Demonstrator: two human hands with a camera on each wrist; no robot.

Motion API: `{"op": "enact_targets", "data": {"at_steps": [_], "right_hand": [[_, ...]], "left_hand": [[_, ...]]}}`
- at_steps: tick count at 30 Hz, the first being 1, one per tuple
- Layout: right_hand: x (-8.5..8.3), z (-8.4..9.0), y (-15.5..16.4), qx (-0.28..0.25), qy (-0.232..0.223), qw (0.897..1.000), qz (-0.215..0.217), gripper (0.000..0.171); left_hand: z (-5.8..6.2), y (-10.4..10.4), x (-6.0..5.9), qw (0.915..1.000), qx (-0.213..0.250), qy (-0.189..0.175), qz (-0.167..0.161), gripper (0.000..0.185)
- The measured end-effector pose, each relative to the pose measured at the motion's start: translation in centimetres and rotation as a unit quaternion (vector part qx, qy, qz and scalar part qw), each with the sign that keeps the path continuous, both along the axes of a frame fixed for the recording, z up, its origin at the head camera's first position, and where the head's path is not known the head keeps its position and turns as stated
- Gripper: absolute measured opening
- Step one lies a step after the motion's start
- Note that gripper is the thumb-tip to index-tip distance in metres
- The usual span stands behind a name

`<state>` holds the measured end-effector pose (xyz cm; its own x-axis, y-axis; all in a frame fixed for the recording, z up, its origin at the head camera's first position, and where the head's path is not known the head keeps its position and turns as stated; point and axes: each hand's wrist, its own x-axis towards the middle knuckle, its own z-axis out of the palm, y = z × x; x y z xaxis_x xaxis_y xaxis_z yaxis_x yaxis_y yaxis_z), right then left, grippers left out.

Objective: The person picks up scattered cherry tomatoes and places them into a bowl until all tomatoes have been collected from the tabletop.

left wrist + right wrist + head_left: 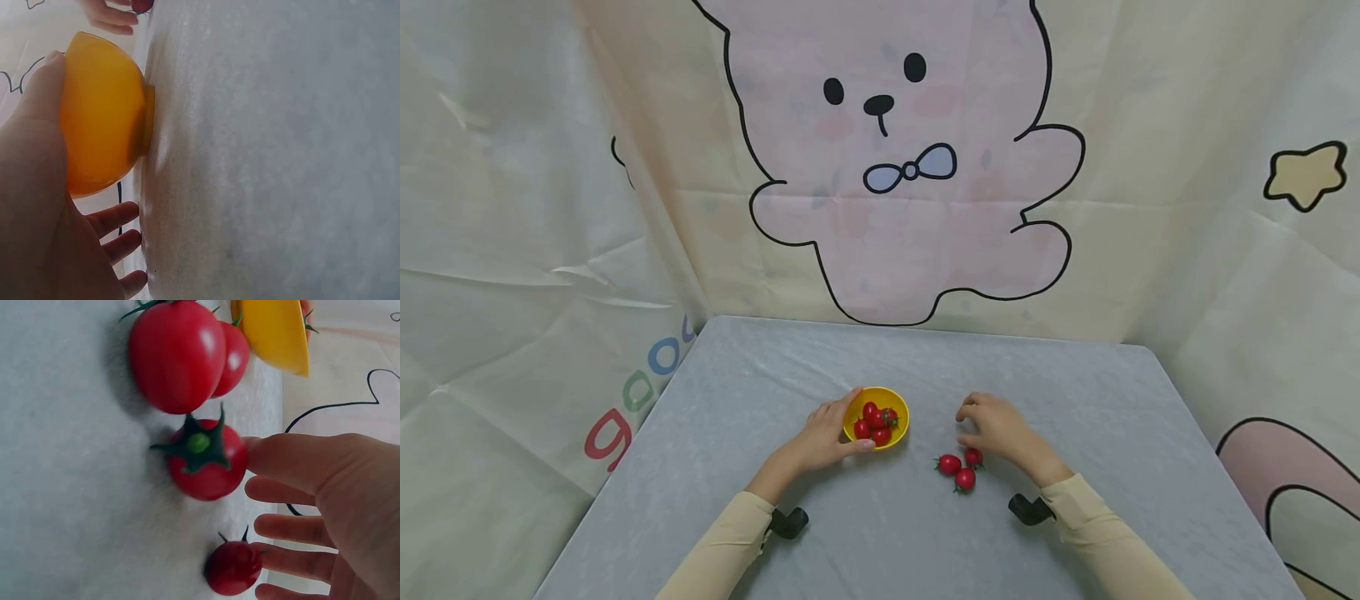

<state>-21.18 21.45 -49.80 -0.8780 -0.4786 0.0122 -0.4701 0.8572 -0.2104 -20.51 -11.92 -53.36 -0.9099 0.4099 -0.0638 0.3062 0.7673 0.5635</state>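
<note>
A yellow bowl (pixel 897 442) with several red cherry tomatoes (pixel 877 417) in it stands on the table. My left hand (pixel 825 436) holds it at the side, thumb and forefinger spread around its rim; in the left wrist view the other fingers stick out beside the bowl (pixel 103 115). To the right of the bowl, three cherry tomatoes (pixel 950 464) lie close together. My right hand (pixel 997 427) hovers just beyond them, fingers apart and holding nothing. The right wrist view has another small tomato (pixel 234 569) near its fingertips, hidden from the head view; the thumb is beside a nearer tomato (pixel 209 469).
A grey cloth covers the table (pixel 880 542). Behind it hangs a cream curtain (pixel 1105 250) with a cartoon bear on it, and printed sheets hang at both sides. Black wrist mounts (pixel 790 523) sit under both sleeves.
</note>
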Motion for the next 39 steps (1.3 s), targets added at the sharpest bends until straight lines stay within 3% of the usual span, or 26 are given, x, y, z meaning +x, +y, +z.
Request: {"op": "enact_targets", "data": {"at_steps": [21,39], "right_hand": [[0.4,-1.5,3.2,-0.02,0.037,0.999,-0.013,0.026],[1.2,-1.8,5.9,-0.026,0.031,0.997,-0.059,0.033]], "left_hand": [[-0.1,-0.1,-0.1,1.0,-0.001,0.001,0.0,0.1],[-0.2,-0.1,-0.1,1.0,0.001,0.0,-0.002,0.1]]}}
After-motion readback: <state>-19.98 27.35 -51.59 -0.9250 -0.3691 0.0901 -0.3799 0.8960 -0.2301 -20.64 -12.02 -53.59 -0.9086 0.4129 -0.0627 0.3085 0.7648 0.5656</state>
